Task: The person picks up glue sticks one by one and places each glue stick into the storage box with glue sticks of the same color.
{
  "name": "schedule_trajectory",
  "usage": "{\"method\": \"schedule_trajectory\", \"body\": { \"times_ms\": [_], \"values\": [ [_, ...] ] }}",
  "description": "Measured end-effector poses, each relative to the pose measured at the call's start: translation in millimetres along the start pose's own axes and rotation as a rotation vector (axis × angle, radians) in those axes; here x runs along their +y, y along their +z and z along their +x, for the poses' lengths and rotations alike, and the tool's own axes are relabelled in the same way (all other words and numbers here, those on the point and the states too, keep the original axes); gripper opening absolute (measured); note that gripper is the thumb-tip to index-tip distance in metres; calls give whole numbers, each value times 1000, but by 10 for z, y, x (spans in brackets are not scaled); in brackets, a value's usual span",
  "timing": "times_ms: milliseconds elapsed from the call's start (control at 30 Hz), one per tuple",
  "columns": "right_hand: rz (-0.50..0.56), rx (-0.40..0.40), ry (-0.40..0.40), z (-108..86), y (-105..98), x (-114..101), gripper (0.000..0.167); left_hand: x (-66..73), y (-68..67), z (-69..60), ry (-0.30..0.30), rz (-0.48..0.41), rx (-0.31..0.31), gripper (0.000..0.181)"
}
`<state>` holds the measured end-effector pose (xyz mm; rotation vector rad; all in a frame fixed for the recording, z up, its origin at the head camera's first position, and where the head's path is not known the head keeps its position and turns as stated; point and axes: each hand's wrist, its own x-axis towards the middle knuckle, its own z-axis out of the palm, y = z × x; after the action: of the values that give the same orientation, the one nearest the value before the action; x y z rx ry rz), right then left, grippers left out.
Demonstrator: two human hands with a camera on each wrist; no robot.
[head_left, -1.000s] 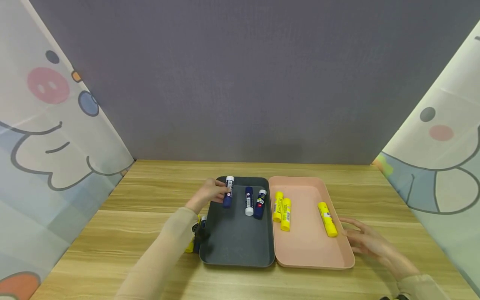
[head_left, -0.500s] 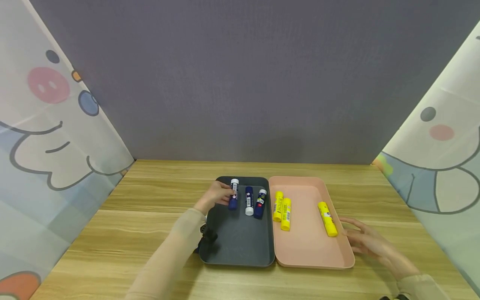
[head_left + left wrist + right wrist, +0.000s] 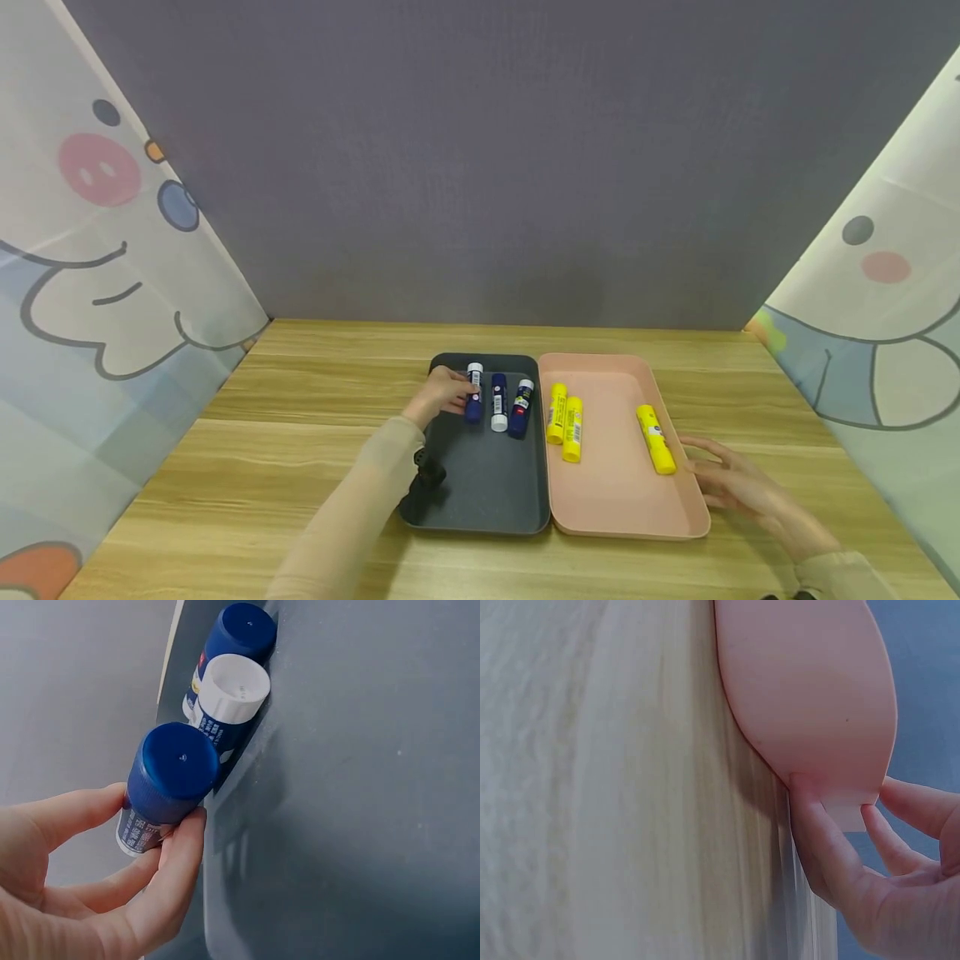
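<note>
My left hand (image 3: 441,392) pinches a dark blue glue stick (image 3: 474,407) with a white end, over the far left part of the dark grey tray (image 3: 480,504). In the left wrist view, the thumb and fingers hold this glue stick (image 3: 180,769) around its label, blue end toward the camera. Close beside it in the tray lie two more blue glue sticks, one with its white end (image 3: 498,423) nearer me and one with its blue end (image 3: 517,425) nearer me. My right hand (image 3: 742,492) touches the right edge of the pink tray (image 3: 817,682), its fingers loosely extended.
Touching the grey tray's right side is the pink tray (image 3: 622,521). Two yellow glue sticks (image 3: 572,429) lie near its left wall, another yellow glue stick (image 3: 656,442) near its right wall. A dark grey panel (image 3: 495,208) stands behind the wooden table (image 3: 315,400).
My left hand has moved right with the blue glue stick, closer to the two others. The left forearm now hides the glue sticks seen earlier left of the grey tray. The right hand stays put.
</note>
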<state>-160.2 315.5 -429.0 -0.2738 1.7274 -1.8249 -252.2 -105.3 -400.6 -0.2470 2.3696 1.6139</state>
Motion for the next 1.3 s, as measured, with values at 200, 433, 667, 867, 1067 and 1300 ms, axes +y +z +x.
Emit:
{"method": "schedule_trajectory", "body": {
  "times_ms": [200, 433, 667, 867, 1067, 1300],
  "values": [
    [14, -3, 3, -5, -6, 3, 36, -1, 40, 7, -4, -4, 8, 38],
    [10, 7, 8, 0, 4, -6, 35, -26, 59, 8, -5, 1, 17, 39],
    [37, -30, -8, 2, -5, 3, 36, -65, 77, 25, -7, 10, 20, 37],
    [42, -21, -9, 2, -5, 10, 37, -80, 90, 26, -11, 23, 10, 36],
    [26, -4, 1, -2, 6, -3, 35, -107, 101, 31, -16, 34, 9, 35],
    [4, 12, 7, -5, 14, -9, 34, -127, 109, 65, -27, 19, 19, 36]
  ]
}}
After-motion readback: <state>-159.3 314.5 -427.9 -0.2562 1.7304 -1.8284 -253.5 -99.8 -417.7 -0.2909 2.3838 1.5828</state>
